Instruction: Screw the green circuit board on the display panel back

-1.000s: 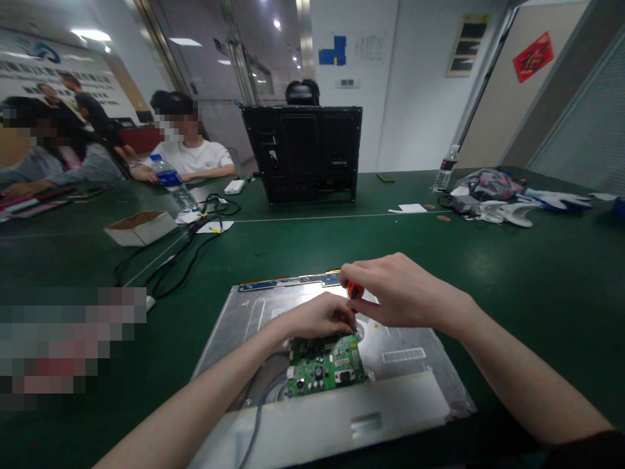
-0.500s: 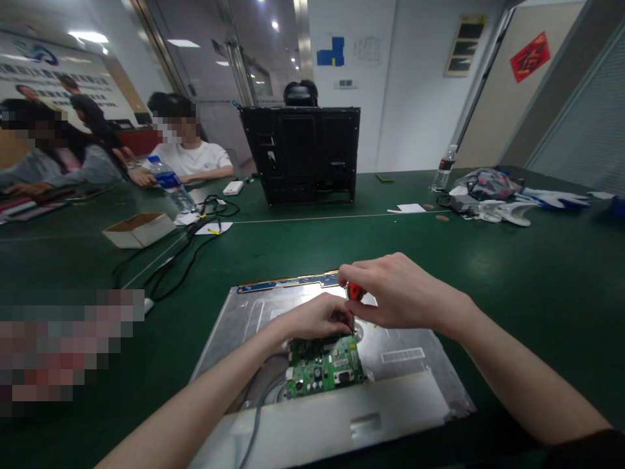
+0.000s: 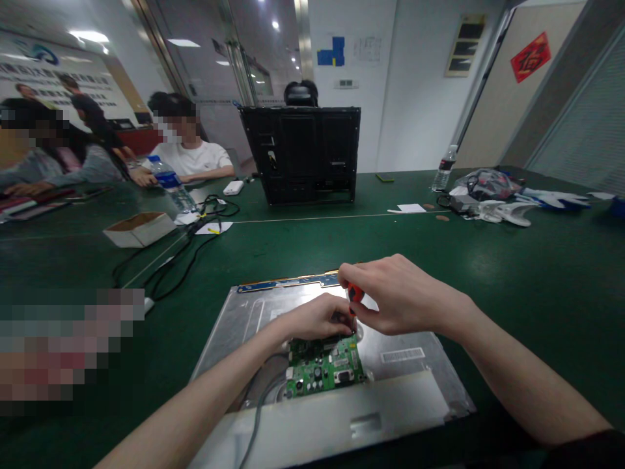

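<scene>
My right hand [image 3: 395,293] is closed around the red and black handle of a screwdriver [image 3: 356,293]. The tool stands roughly upright over the far right corner of a green circuit board [image 3: 322,371]. My left hand [image 3: 325,316] has its fingers curled and pinched together at that corner, close by the screwdriver's lower end; what lies between the fingertips is hidden. The board rests on the metal back of a flat display panel [image 3: 405,371], which lies on the green table. A grey cable [image 3: 258,417] runs from beside the board toward me.
Beyond the panel stands a black monitor casing [image 3: 303,153], a person's head behind it. To the left are an open white box [image 3: 140,229], black cables [image 3: 183,260] and a water bottle [image 3: 170,184]. Another bottle [image 3: 444,168] and white gloves [image 3: 502,212] lie right. People sit at left.
The red screwdriver handle has turned slightly in my right hand, whose fingers have shifted a little. My left hand, the board and the panel stay in place.
</scene>
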### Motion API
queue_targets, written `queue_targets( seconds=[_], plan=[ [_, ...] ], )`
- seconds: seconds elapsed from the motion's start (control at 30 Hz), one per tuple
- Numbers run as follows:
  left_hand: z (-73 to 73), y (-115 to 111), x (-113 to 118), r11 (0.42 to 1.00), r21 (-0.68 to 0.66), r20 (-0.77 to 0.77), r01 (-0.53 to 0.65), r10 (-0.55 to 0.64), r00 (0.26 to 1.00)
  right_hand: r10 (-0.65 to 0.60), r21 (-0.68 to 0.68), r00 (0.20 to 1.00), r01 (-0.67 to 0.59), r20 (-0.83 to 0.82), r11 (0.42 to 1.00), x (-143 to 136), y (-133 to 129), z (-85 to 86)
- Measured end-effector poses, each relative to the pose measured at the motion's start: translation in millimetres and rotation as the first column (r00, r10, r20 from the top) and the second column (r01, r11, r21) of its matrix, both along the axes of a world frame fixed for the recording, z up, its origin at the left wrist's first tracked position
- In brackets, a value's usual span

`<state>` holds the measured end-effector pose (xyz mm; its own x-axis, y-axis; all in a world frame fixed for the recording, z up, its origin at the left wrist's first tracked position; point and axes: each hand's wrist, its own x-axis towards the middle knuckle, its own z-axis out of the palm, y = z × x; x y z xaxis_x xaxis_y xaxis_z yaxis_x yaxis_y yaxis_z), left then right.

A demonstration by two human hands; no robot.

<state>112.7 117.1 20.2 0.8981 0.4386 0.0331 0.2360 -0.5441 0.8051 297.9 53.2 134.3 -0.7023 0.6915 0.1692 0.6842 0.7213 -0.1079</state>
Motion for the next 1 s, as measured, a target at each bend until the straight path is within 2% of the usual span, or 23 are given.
queue_targets(
  seconds=[0.3, 1.0],
  plan=[
    [-2.2, 0.9, 0.6, 0.999, 0.040, -0.016, 0.006, -0.005, 1.000, -0.029, 0.032, 0.999, 0.029, 0.022, 0.999, -0.9, 2.0, 0.3],
    [-4.4, 1.4, 1.3, 1.000, 0.012, -0.016, 0.014, -0.014, 1.000, -0.073, 0.046, 0.997, 0.071, 0.038, 0.996, -2.9, 1.8, -1.4]
  ],
)
